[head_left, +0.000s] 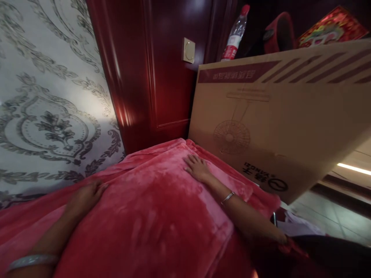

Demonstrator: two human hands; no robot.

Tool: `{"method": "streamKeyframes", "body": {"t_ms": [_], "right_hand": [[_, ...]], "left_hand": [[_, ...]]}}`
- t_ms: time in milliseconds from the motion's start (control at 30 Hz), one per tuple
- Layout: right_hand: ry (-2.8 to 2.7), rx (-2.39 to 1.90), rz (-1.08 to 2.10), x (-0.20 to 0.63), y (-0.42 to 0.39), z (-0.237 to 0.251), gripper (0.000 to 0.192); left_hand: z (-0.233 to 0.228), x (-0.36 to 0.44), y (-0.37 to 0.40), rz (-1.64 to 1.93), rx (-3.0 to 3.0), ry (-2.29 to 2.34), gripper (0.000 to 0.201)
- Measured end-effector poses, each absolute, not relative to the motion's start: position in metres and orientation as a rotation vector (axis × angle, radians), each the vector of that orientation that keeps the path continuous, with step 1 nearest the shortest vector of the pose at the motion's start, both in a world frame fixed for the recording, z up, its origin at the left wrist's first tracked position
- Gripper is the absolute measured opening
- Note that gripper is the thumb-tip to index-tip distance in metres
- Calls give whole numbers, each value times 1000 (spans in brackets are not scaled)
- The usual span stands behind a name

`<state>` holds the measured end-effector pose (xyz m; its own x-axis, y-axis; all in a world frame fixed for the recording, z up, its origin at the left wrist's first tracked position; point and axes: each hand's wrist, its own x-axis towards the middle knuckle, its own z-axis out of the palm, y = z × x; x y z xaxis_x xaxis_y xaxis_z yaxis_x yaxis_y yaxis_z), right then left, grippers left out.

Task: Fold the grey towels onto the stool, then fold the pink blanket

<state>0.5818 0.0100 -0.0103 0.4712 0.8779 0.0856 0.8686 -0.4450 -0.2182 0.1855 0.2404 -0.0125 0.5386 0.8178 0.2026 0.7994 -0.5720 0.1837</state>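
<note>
A plush red-pink blanket point(150, 208) is spread out in front of me, with a layer folded over and its edges running left and right. My right hand point(198, 168) lies flat on its far part, fingers spread over the pile. At the left side, my left hand point(88, 195) is closed on the blanket's edge, its fingertips partly hidden in the cloth. A thin silver bangle point(227, 198) is on my right wrist, and a pale bangle point(33, 261) on my left.
A large cardboard box point(261, 116) with a printed fan picture stands right behind the blanket. On it are a plastic bottle point(235, 36), a red band-shaped object point(279, 33) and a red patterned packet point(333, 29). Dark red panelling point(168, 88) and a patterned wall point(55, 96) bound the left.
</note>
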Motion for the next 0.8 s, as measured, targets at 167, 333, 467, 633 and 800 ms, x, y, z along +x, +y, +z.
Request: {"method": "streamKeyframes", "body": {"t_ms": [167,333,467,633,800], "right_hand": [[-1369,-2603,129,582,-40,-7,57],[-1061,-2737,129,584,-89,-1,62],[-1036,-2707,60,573,-120,-16,60],[-1039,-2685,73,569,-135,-31,56],[-1083,-2652,50,564,-139,-27,57]], "left_hand": [[10,193,225,218,2753,1433,43],[35,212,165,251,2940,1418,52],[13,225,77,247,3086,849,65],[-24,206,-14,106,3046,114,68],[-23,195,-38,-38,2995,228,67]]}}
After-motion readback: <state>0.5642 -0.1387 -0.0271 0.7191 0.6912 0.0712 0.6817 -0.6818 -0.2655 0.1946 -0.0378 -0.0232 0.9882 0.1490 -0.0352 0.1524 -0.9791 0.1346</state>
